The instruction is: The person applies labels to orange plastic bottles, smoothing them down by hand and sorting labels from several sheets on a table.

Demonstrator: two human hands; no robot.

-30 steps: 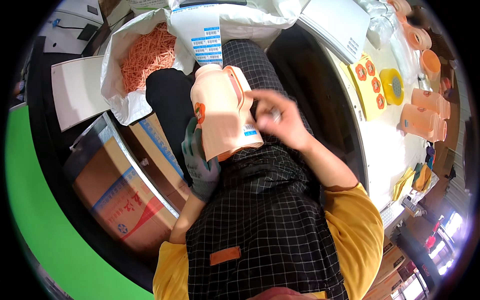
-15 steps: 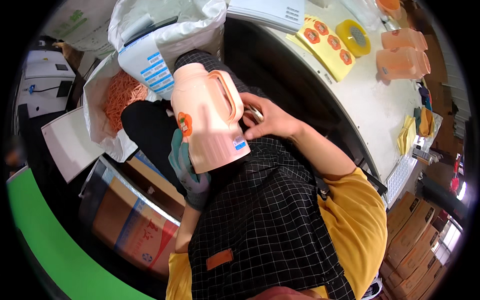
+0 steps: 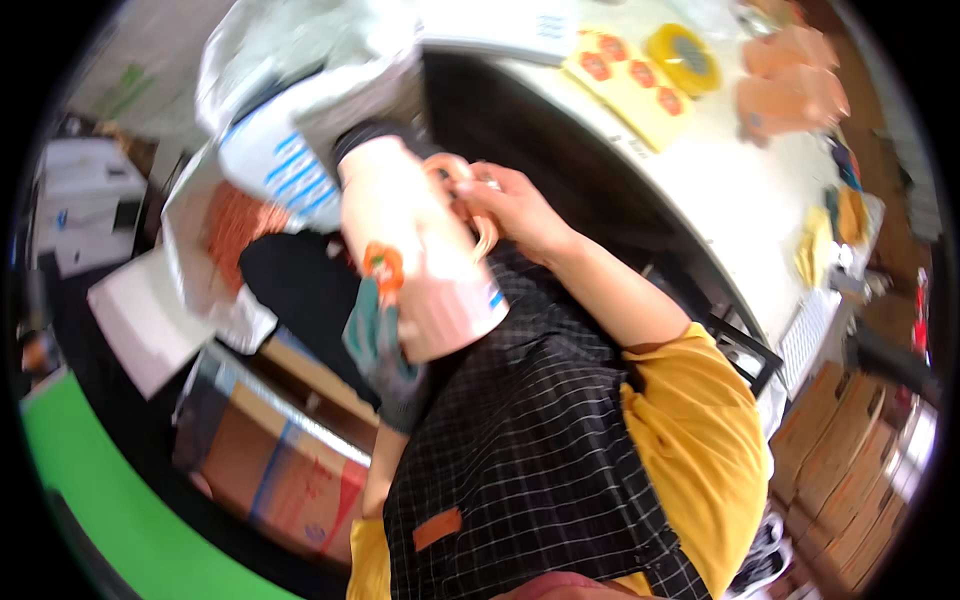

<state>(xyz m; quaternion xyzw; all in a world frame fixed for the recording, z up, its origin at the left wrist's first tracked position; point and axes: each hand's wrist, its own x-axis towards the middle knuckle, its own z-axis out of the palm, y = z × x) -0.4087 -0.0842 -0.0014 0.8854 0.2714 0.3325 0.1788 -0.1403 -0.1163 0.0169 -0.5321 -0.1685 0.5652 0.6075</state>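
Observation:
A pale pink thermos jug is tilted over my lap, its neck toward the far left and its base toward me. An orange flower sticker shows on its side, and a small blue-and-white label sits near the base. My left hand, in a grey-green glove, holds the jug's lower left side; most of its fingers are behind the body. My bare right hand is closed around the jug's handle. A small pale thing shows at its fingers, too blurred to name.
On the curved white table lie yellow sticker sheets, a yellow tape roll and pink jugs. Left of my lap are a white bag of orange shredded filler, a label sheet and a cardboard box.
My right hand has moved from beside the jug up onto its handle and closed there. The jug has turned, bringing the flower sticker further to the front. The whole view has shifted slightly.

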